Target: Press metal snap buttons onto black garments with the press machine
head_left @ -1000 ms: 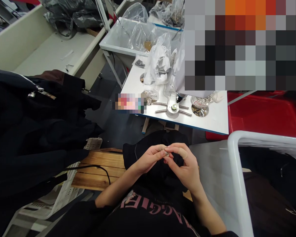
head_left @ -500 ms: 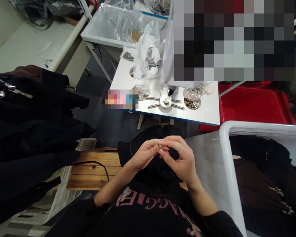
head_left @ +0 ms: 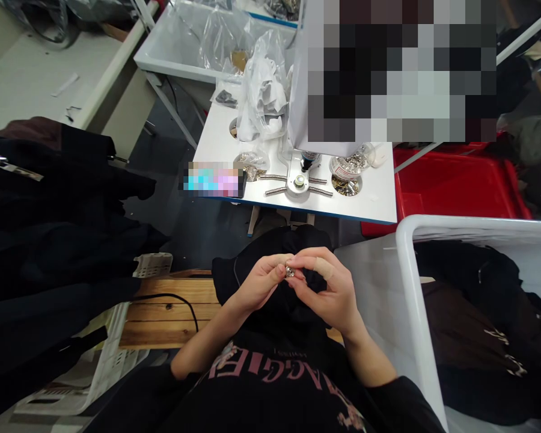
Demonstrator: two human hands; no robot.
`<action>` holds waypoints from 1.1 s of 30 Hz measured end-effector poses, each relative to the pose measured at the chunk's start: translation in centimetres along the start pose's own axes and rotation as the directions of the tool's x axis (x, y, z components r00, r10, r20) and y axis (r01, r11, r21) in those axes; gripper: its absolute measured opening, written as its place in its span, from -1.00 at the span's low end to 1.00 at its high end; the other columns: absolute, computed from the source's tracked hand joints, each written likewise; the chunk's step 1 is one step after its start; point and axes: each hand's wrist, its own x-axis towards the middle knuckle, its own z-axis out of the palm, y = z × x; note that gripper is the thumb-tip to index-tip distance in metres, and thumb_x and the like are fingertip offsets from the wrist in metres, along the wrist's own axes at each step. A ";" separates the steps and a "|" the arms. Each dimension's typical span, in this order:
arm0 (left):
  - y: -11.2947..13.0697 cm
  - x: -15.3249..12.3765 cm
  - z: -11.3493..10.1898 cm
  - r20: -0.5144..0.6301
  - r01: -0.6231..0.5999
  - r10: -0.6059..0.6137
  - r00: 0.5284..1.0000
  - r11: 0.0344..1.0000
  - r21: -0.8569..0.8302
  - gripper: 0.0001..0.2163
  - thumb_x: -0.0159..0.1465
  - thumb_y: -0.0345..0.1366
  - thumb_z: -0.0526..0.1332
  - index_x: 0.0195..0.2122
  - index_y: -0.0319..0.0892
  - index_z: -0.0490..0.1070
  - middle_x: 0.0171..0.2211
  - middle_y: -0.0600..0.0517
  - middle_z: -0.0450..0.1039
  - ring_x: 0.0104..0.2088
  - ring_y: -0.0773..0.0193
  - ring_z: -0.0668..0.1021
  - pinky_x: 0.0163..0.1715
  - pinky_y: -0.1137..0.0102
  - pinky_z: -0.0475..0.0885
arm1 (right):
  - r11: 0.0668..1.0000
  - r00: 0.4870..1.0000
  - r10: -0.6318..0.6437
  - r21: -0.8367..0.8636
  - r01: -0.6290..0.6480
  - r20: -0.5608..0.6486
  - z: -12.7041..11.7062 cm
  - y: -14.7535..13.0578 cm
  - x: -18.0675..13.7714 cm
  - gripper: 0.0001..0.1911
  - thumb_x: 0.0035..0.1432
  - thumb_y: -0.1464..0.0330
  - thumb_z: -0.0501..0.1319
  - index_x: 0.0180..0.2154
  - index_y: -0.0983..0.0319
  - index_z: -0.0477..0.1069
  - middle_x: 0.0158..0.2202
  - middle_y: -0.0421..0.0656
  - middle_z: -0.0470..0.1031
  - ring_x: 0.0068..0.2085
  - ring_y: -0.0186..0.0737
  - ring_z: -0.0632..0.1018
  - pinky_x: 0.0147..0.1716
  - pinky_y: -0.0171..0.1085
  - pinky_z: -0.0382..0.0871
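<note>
Even, bright indoor light falls from overhead, casting only soft shadows, with mild glare on the white table [head_left: 365, 204] beyond the right hand [head_left: 331, 294]. The wide lens bends the white bin rim [head_left: 409, 307] at the right of the grip, and the small metal piece [head_left: 290, 272] looks slightly soft.

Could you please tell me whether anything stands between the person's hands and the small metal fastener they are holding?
Nothing visible does: the left hand and right hand both reach the small metal fastener directly at the fingertips, and the black garment lies below it.
</note>
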 end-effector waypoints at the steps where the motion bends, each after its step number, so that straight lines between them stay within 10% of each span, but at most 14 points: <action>1: 0.0 0.0 0.0 -0.005 -0.003 0.003 1.000 1.000 -0.006 -0.64 0.14 0.01 0.22 -0.44 -0.25 0.51 -0.48 -0.03 0.41 -0.41 0.26 0.46 -0.33 0.39 0.35 | 1.000 1.000 -0.005 -0.014 0.005 -0.021 0.1 0.0 0.0 -0.72 0.06 0.52 0.24 -0.15 0.16 0.42 -0.23 -0.15 0.44 -0.21 -0.26 0.50 -0.21 -0.26 0.45; 33: -0.4 0.4 0.1 -0.036 0.059 -0.062 0.997 0.995 -0.076 -0.66 0.14 -0.04 0.25 -0.50 -0.28 0.47 -0.51 0.00 0.35 -0.43 0.33 0.38 -0.37 0.44 0.28 | 0.991 0.999 -0.021 -0.131 0.014 -0.050 0.0 0.1 -0.5 -0.69 0.08 0.50 0.24 -0.11 0.14 0.38 -0.23 -0.13 0.45 -0.23 -0.22 0.50 -0.25 -0.20 0.48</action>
